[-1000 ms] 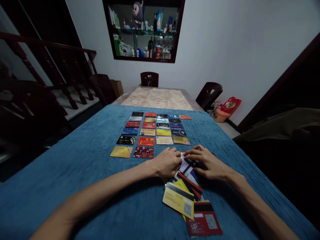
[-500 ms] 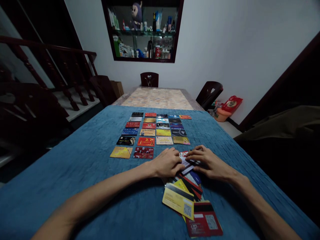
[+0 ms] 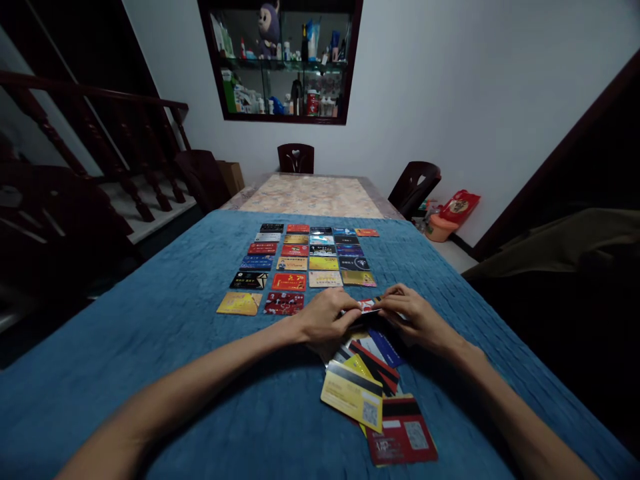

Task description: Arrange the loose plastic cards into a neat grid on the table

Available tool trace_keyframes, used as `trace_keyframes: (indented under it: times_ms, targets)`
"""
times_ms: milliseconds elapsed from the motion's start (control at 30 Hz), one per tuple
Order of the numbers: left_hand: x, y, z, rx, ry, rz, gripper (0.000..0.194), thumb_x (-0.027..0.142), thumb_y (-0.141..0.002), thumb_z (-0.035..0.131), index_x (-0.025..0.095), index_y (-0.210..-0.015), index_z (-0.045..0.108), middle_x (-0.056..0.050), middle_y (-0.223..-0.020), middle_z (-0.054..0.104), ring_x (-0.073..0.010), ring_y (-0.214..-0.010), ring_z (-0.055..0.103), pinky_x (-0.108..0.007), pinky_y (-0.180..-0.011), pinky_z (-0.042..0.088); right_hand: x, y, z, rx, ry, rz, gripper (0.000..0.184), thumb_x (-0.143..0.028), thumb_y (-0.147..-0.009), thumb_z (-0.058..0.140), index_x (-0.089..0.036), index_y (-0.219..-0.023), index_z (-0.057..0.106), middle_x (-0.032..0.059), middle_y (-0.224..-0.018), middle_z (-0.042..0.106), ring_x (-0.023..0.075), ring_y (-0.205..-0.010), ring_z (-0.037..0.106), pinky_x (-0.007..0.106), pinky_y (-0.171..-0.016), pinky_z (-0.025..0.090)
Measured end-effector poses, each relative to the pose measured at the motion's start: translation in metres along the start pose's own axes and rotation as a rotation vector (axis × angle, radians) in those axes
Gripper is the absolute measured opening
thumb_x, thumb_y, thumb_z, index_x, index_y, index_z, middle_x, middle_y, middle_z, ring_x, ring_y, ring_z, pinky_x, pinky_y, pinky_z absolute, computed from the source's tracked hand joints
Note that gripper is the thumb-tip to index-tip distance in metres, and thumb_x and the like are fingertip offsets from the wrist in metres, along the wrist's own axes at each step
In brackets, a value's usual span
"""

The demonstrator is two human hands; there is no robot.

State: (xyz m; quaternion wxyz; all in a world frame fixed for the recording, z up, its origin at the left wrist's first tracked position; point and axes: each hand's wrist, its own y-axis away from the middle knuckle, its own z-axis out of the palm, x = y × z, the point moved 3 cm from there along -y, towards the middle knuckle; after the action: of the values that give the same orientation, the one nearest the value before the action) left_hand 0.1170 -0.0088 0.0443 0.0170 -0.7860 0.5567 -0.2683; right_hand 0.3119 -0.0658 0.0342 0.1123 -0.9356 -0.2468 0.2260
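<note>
Between my two hands is a red and white plastic card (image 3: 368, 306), tilted up and partly hidden by fingers. My left hand (image 3: 327, 317) pinches its left end between thumb and fingers; my right hand (image 3: 411, 313) closes on its right end. Just below lies a loose pile of cards: a blue card (image 3: 386, 347), a yellow card with a black stripe (image 3: 353, 395) and a dark red card (image 3: 403, 433) with a square code. Beyond my left hand, cards lie face up in rows, among them a dark red patterned card (image 3: 283, 303) and a gold card (image 3: 239, 303).
A blue cloth (image 3: 165, 313) covers the near part of the table, and the marbled tabletop (image 3: 313, 193) shows beyond it. Dark wooden chairs (image 3: 415, 187) stand around the far part. A wooden railing (image 3: 125, 147) runs at the left.
Both hands have lifted a card off the pile's top and tipped it up, so its flat back no longer faces me. More of the blue card shows. The view has shifted slightly.
</note>
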Motion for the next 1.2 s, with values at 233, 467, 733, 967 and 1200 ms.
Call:
trace_keyframes:
  times_ms: [233, 467, 733, 967, 1200]
  targets:
    - [-0.005, 0.001, -0.001, 0.094, 0.044, -0.002, 0.019, 0.014, -0.090, 0.054, 0.015, -0.096, 0.072, -0.007, -0.091, 0.074, -0.0177, -0.083, 0.064, -0.028, -0.076, 0.048, 0.006, 0.002, 0.008, 0.098, 0.088, -0.017, 0.030, -0.025, -0.098, 0.045, -0.023, -0.118, 0.068, 0.0103, -0.098, 0.073, 0.0252, -0.096, 0.059, 0.042, -0.080, 0.048]
    - [-0.013, 0.001, -0.002, 0.105, -0.017, 0.021, 0.020, 0.008, -0.087, 0.054, 0.012, -0.095, 0.072, -0.009, -0.091, 0.073, -0.0189, -0.082, 0.064, -0.029, -0.076, 0.048, 0.009, 0.003, 0.008, 0.151, 0.095, -0.010, 0.034, -0.017, -0.093, 0.051, -0.024, -0.124, 0.063, 0.0095, -0.100, 0.071, 0.0247, -0.095, 0.062, 0.040, -0.080, 0.050]
    - [-0.018, 0.002, -0.002, 0.142, -0.033, 0.043, 0.025, 0.007, -0.085, 0.053, 0.014, -0.101, 0.071, -0.008, -0.092, 0.073, -0.0194, -0.085, 0.064, -0.031, -0.079, 0.049, 0.007, 0.003, 0.007, 0.212, 0.132, 0.026, 0.033, -0.017, -0.093, 0.049, -0.024, -0.123, 0.062, 0.0094, -0.096, 0.068, 0.0240, -0.088, 0.063, 0.039, -0.075, 0.051]
    - [-0.020, 0.003, -0.001, 0.164, -0.054, 0.050, 0.031, 0.005, -0.082, 0.051, 0.013, -0.106, 0.069, -0.009, -0.093, 0.072, -0.0196, -0.085, 0.064, -0.032, -0.079, 0.050, 0.007, 0.003, 0.008, 0.256, 0.158, 0.030, 0.029, -0.021, -0.094, 0.051, -0.023, -0.120, 0.062, 0.0091, -0.093, 0.065, 0.0231, -0.082, 0.062, 0.037, -0.071, 0.051]
    - [-0.013, 0.004, 0.002, 0.166, -0.143, 0.099, 0.022, 0.009, -0.085, 0.053, 0.013, -0.103, 0.067, -0.008, -0.089, 0.071, -0.0192, -0.081, 0.062, -0.031, -0.076, 0.049, 0.008, 0.006, 0.008, 0.323, 0.184, 0.007, 0.027, -0.022, -0.093, 0.052, -0.022, -0.118, 0.063, 0.0090, -0.093, 0.066, 0.0237, -0.082, 0.062, 0.037, -0.071, 0.051]
